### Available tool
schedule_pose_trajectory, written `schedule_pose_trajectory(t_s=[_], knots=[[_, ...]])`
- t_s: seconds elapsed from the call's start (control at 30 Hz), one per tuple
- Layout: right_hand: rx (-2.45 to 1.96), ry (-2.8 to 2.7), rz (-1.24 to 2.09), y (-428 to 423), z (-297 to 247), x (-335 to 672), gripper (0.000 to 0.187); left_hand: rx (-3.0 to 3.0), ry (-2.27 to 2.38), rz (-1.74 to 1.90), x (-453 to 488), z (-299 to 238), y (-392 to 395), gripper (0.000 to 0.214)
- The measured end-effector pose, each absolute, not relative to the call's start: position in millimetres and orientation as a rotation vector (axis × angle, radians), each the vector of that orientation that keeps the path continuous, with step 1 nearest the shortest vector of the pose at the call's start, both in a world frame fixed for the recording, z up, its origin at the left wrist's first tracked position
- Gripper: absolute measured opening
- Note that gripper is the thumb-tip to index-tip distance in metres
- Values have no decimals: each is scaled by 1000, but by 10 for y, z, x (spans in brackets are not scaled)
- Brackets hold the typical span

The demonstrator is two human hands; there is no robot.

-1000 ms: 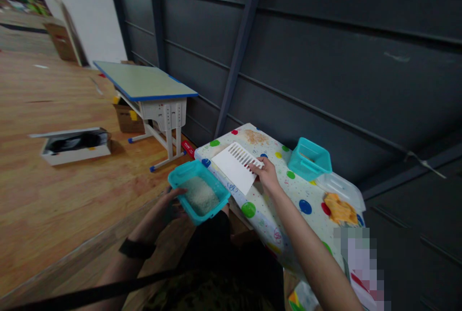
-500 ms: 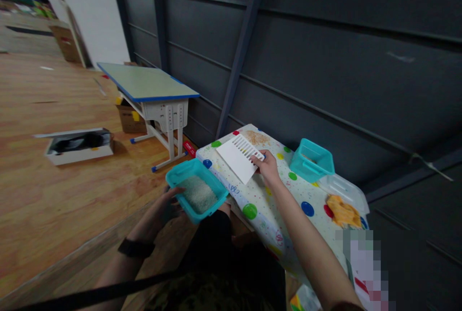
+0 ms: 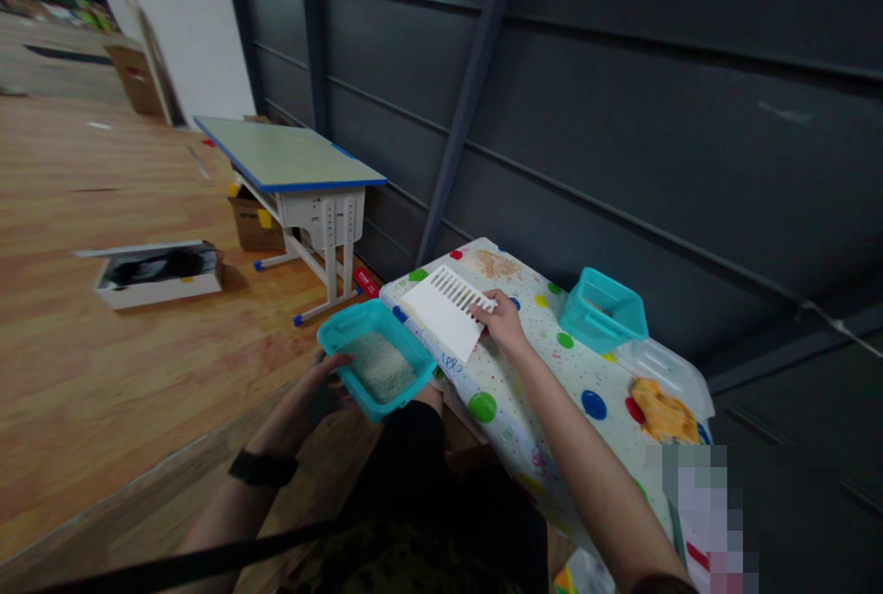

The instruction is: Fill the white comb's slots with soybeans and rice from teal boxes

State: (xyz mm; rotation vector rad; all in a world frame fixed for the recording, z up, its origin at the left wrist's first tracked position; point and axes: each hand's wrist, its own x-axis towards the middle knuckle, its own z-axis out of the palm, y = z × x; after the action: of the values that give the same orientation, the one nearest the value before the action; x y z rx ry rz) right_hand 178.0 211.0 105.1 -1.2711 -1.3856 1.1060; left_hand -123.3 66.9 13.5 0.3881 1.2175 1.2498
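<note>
My left hand (image 3: 329,384) is wrapped round the near left side of a teal plastic container (image 3: 414,346), thumb over its rim. White rice-like grains (image 3: 382,367) lie inside it. The container is held beside the table's left edge, slightly tilted. My right hand (image 3: 501,323) grips a flat white slotted sheet (image 3: 441,314) by its slotted end, with fingers partly over the slots. The sheet is above the table's left edge, close to the container. Past it, a patch of brown grains (image 3: 498,264) lies spread on the patterned tablecloth (image 3: 531,336).
A second teal container (image 3: 603,309) stands at the table's far side, beside a clear lid (image 3: 666,369) and an orange cloth (image 3: 663,412). A dark panelled wall (image 3: 655,162) borders the table. A green-topped desk (image 3: 290,153) and an open white box (image 3: 162,277) are to the left.
My right hand has moved the white slotted sheet left and slightly nearer, toward the table edge and the container. My left hand keeps the container almost still. The view has shifted slightly.
</note>
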Motion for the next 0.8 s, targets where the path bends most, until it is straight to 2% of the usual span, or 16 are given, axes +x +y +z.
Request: schedule_pose_trajectory(t_s=[0.23,0.4,0.6,0.8], knots=[[-1233,-1380,1178,1944,1007,1768,47,386,1200,1232,-1231,39,686,55],[-1241,-1302,1020,2161,1006,1748,42,404,1183,1262,-1227,1,662,49],[-1375,-1380,847,2403,997,1638,34,400,1229,1254,-1232,192,658,47],[-1281,-1424,1016,2251,949,1623,36,384,1259,1251,-1296,213,707,46]])
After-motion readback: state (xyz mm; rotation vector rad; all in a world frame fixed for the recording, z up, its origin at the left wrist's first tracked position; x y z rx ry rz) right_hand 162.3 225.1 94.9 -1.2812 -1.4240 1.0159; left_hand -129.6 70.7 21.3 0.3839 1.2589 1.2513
